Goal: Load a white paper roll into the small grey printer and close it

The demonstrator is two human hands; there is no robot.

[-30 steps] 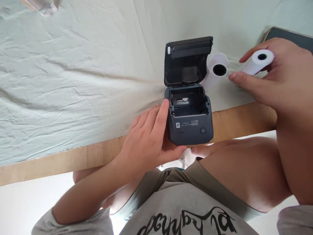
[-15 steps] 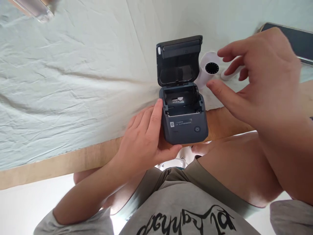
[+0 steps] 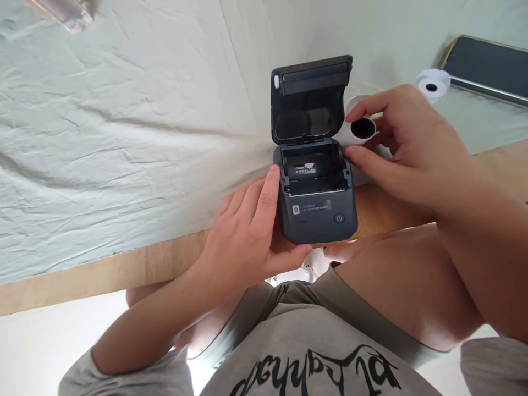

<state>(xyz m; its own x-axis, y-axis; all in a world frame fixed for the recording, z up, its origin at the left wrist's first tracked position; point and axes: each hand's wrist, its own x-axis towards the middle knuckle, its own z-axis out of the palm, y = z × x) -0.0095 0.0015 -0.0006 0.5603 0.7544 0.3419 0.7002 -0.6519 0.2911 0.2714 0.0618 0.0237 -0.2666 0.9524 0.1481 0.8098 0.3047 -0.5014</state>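
Note:
A dark label printer (image 3: 317, 217) sits at the table's front edge with its lid (image 3: 309, 99) raised and the paper bay uncovered. My left hand (image 3: 249, 228) steadies it, fingers along the left side and thumb at the front lower edge. Right beside the bay lies a white paper roll (image 3: 355, 138) with a dark core. My right hand (image 3: 406, 146) is closed around this roll, index finger over its far side and thumb on the near side. Its other fingers are partly hidden behind the roll.
Another, smaller white roll (image 3: 439, 82) stands beyond my right hand, close to a dark phone (image 3: 490, 69). A clear object (image 3: 74, 16) is at the top left. Pale wrinkled cloth (image 3: 144, 110) covers the table up to its wooden edge (image 3: 124, 269).
My right hand has come down and inward, its fingers closing on the paper roll. The smaller roll behind it now shows more. In the view, printer and left hand sit slightly farther right.

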